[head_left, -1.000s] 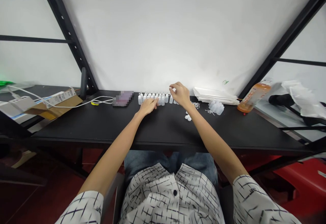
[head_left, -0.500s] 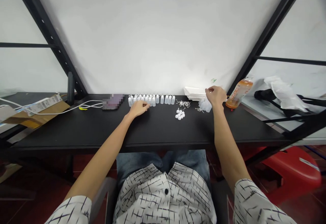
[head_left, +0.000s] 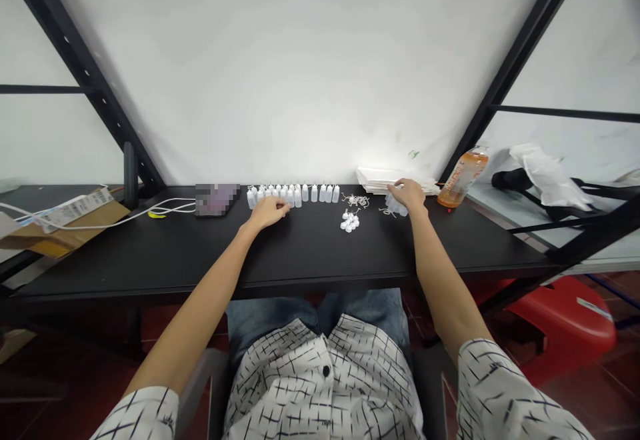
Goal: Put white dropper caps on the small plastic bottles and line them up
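Small translucent bottles (head_left: 298, 197) stand upright in a cluster and row along the back of the black table. My left hand (head_left: 270, 212) rests just in front of the cluster's left part, fingers curled together; what they hold, if anything, is too small to name. At the right, my right hand (head_left: 409, 193) is over a group of loose translucent bottles (head_left: 395, 205), its fingers bent down to them; the fingertips are partly hidden. Between the hands lie a pile of white caps (head_left: 349, 222) and, behind it, a heap of thin white nozzle pieces (head_left: 356, 201).
White paper sheets (head_left: 373, 179) lie behind my right hand. An orange-filled bottle (head_left: 463, 179) leans by the right frame post. A phone (head_left: 217, 200), white cables (head_left: 175, 206) and an opened cardboard package (head_left: 75, 221) are at the left. A red stool (head_left: 565, 327) stands lower right.
My right hand has come down onto the loose bottles from just above them. My left hand stays in front of the standing bottles. The whole view has shifted slightly.
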A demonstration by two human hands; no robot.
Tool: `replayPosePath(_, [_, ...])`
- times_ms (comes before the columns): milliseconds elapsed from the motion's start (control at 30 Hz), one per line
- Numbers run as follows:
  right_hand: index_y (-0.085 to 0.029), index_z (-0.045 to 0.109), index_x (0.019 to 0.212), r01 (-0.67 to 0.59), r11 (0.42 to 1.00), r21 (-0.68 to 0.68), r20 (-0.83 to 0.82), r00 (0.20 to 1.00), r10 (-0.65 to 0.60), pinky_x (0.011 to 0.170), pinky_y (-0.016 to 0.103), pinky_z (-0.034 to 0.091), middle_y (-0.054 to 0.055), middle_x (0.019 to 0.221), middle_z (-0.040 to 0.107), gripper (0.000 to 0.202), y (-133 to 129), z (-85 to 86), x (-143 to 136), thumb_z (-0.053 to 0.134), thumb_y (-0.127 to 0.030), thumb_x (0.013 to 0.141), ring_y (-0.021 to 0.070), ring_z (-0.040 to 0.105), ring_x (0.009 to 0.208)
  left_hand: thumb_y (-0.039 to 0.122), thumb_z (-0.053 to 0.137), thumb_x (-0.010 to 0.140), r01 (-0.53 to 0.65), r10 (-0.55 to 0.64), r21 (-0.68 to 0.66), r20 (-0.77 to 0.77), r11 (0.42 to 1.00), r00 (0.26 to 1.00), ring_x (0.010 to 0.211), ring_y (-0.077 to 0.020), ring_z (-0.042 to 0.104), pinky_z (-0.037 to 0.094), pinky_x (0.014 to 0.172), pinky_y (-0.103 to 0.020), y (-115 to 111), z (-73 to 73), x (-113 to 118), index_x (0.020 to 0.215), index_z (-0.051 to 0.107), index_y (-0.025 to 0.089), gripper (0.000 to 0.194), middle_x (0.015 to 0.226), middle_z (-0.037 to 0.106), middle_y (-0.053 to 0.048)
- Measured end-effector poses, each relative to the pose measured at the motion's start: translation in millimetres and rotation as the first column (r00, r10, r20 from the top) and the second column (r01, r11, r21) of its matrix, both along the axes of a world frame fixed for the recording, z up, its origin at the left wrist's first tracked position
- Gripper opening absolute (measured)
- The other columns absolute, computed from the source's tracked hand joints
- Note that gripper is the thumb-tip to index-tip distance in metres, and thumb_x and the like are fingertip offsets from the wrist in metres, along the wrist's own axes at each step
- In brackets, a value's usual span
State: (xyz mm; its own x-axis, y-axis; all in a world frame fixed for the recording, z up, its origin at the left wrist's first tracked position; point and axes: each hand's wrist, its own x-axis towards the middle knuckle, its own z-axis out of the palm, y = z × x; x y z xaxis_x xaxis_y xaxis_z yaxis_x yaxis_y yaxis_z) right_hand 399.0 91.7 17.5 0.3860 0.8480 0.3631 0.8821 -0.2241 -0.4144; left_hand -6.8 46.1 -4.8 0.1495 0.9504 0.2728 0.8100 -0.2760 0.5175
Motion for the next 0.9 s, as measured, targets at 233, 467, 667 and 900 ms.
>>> replayPosePath(233, [-0.018,0.078,0.099,-0.02,0.999,0.041,-0.101,0.995,0.024,0.09,0.039,0.049,0.013,0.102,0.073,0.026,1.0,0.2,1.3,0.065,-0.032,0.083,0.0306,0.064,0.104,0.047,0.049,0.082,0.023,-0.023,-0.003,-0.016,1.0,1.0,0.07,-0.0206,0.062,0.04,0.065,-0.029,3.1,-2.2,-1.6,0.07,0.069,0.018,0.037,0.069,0.071,-0.004])
replayPosePath(467, [-0.017,0.078,0.097,0.011,0.998,0.058,-0.179,0.984,-0.001,0.089,0.039,0.051,0.013,0.101,0.072,0.025,3.2,-0.8,2.2,0.067,-0.03,0.078,0.0308,0.065,0.102,0.046,0.052,0.082,0.008,-0.008,0.01,-0.024,1.0,1.0,0.068,-0.0202,0.061,0.039,0.063,-0.029,4.1,-3.0,-1.1,0.069,0.07,0.019,0.035,0.067,0.071,-0.003])
replayPosePath(667, [-0.016,0.078,0.093,0.02,0.995,0.101,-0.196,0.981,0.0,0.089,0.039,0.05,0.013,0.099,0.072,0.025,0.5,0.5,1.7,0.068,-0.033,0.077,0.0301,0.065,0.099,0.048,0.05,0.083,0.025,-0.024,0.01,-0.04,1.0,0.999,0.067,-0.0203,0.06,0.039,0.064,-0.03,4.5,-3.0,-1.2,0.066,0.068,0.018,0.039,0.068,0.07,-0.005])
replayPosePath(900, [-0.017,0.078,0.087,0.088,0.982,0.169,-0.125,0.99,-0.067,0.084,0.041,0.051,0.013,0.089,0.074,0.032,-19.8,21.3,4.6,0.075,-0.045,0.073,0.0317,0.067,0.094,0.045,0.051,0.083,0.03,-0.029,0.016,-0.023,0.999,0.999,0.066,-0.0195,0.06,0.039,0.064,-0.029,4.1,-3.0,-1.0,0.066,0.068,0.018,0.036,0.066,0.07,-0.004])
